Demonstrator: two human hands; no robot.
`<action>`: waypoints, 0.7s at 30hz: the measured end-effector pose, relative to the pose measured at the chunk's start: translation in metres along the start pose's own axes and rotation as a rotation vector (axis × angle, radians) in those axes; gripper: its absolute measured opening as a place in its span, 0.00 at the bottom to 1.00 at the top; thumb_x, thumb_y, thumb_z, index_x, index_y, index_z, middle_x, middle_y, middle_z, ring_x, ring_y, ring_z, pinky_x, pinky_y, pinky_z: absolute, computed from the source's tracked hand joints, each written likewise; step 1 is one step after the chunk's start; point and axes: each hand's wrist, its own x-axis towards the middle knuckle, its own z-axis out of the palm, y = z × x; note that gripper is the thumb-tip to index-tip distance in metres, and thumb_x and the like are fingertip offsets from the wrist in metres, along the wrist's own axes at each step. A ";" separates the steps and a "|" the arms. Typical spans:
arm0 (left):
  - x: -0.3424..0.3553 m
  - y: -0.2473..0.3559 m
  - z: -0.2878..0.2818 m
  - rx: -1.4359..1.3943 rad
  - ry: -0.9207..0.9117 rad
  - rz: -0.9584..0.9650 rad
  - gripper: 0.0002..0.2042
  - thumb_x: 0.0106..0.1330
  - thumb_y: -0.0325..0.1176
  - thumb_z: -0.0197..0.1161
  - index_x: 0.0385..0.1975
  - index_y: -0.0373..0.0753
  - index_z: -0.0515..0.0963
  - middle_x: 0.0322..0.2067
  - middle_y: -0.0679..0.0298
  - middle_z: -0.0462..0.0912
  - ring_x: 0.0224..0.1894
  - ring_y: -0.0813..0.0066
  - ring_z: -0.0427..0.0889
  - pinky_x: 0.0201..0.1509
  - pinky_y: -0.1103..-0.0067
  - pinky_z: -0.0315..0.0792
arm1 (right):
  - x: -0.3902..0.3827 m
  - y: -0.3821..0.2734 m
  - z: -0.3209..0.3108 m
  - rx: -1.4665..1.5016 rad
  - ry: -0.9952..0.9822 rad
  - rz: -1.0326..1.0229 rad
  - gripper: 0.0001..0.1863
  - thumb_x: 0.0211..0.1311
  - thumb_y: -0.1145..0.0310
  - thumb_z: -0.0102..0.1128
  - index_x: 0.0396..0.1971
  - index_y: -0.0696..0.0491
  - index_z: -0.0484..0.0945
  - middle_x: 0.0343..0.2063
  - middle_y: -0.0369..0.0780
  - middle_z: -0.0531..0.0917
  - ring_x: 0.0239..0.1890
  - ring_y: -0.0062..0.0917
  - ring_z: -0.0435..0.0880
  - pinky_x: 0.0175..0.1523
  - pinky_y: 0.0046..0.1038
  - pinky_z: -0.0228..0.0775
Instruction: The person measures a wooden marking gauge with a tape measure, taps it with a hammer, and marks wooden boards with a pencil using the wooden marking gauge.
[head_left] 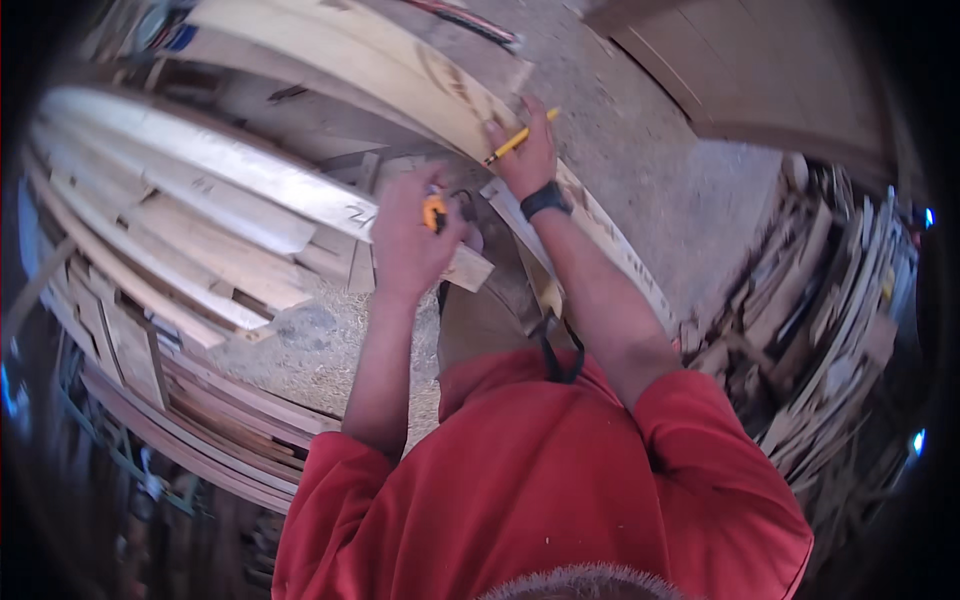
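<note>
Head view: boards (200, 186) beside left hand (415, 230)

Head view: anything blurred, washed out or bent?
In the head view, the left hand and its orange object look smeared, probably by motion, while the right hand and yellow pencil are sharper; head view again, glare whitens the long board at left; toward the head view's rim, lumber bends and the corners go black.
</note>
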 end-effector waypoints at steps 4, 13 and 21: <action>0.031 0.009 -0.008 -0.457 0.009 -0.261 0.22 0.60 0.23 0.65 0.56 0.37 0.77 0.49 0.58 0.82 0.47 0.69 0.81 0.54 0.74 0.76 | -0.099 0.072 -0.020 0.050 0.494 0.460 0.37 0.70 0.57 0.67 0.71 0.58 0.63 0.62 0.50 0.76 0.59 0.43 0.80 0.66 0.35 0.69; 0.164 -0.054 0.031 0.432 -0.563 0.079 0.28 0.66 0.35 0.63 0.69 0.42 0.71 0.62 0.48 0.77 0.58 0.52 0.81 0.63 0.67 0.74 | -0.192 0.279 -0.079 1.064 0.732 1.681 0.38 0.69 0.35 0.57 0.64 0.51 0.70 0.59 0.44 0.78 0.58 0.43 0.79 0.60 0.62 0.69; 0.214 -0.077 0.073 0.770 -0.867 0.209 0.27 0.67 0.36 0.63 0.67 0.40 0.72 0.60 0.45 0.78 0.59 0.48 0.80 0.61 0.63 0.75 | -0.209 0.312 -0.079 1.383 1.205 1.724 0.28 0.76 0.46 0.45 0.68 0.46 0.65 0.61 0.42 0.75 0.63 0.42 0.76 0.66 0.66 0.61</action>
